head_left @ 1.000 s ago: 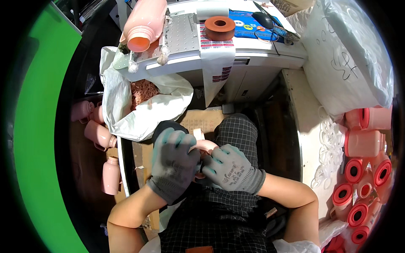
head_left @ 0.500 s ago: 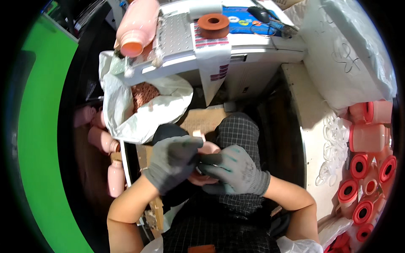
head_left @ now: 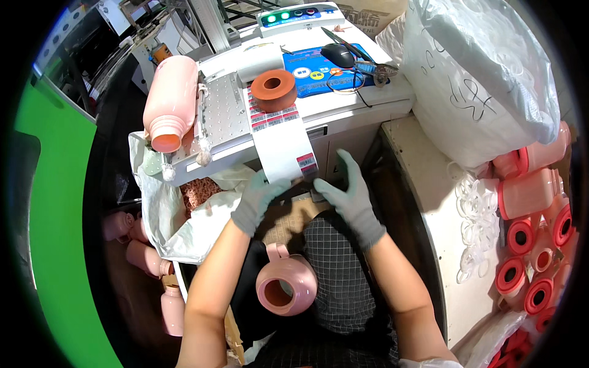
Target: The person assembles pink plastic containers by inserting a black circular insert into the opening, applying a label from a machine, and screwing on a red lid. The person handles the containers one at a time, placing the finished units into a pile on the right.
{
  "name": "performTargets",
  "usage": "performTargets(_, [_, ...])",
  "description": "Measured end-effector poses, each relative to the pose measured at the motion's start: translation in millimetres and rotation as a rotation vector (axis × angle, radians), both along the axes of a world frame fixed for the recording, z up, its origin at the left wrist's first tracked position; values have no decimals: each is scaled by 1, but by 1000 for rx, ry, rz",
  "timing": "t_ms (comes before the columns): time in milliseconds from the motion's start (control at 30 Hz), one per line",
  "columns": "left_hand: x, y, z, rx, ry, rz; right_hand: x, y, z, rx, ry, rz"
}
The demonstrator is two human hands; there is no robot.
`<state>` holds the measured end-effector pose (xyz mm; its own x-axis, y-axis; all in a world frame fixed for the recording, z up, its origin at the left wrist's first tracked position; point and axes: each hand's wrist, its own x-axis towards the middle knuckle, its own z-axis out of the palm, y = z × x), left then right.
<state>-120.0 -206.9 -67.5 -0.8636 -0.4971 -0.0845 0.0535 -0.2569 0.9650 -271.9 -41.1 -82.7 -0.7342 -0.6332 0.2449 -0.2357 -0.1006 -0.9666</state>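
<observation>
Both my hands wear grey gloves. My left hand [head_left: 257, 201] is at the lower left corner of a hanging strip of printed labels [head_left: 279, 144], its thumb and fingers apart; whether it touches the paper is unclear. Just right of the strip's lower end, my right hand [head_left: 354, 199] is open, thumb and fingers spread, holding nothing. A pink bottle with a handle [head_left: 294, 279] lies between my thighs, its open mouth facing me. The strip hangs over the front edge of a white machine [head_left: 374, 101], beneath a brown tape roll [head_left: 273, 90].
Another pink bottle [head_left: 172, 101] lies on the machine's perforated plate. A white sack [head_left: 205, 230] hangs at left, with more pink bottles [head_left: 147, 257] beyond. Clear rings [head_left: 475, 214] lie on the right-hand bench beside several red-rimmed bottles [head_left: 521, 236] and a large white bag [head_left: 472, 80].
Both hands have left the pink bottle in my lap and moved forward to the label strip. The view has tilted up, showing more of the machine.
</observation>
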Motion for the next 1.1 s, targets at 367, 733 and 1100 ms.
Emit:
performTargets(367, [-8, 17, 49, -1634, -244, 606, -6, -53, 7, 16, -506, 375])
performTargets(733, [-20, 12, 35, -1658, -164, 515, 11, -58, 5, 170, -239, 181])
performTargets(1100, [-23, 8, 27, -1522, -148, 560, 13, -60, 4, 144, -243, 176])
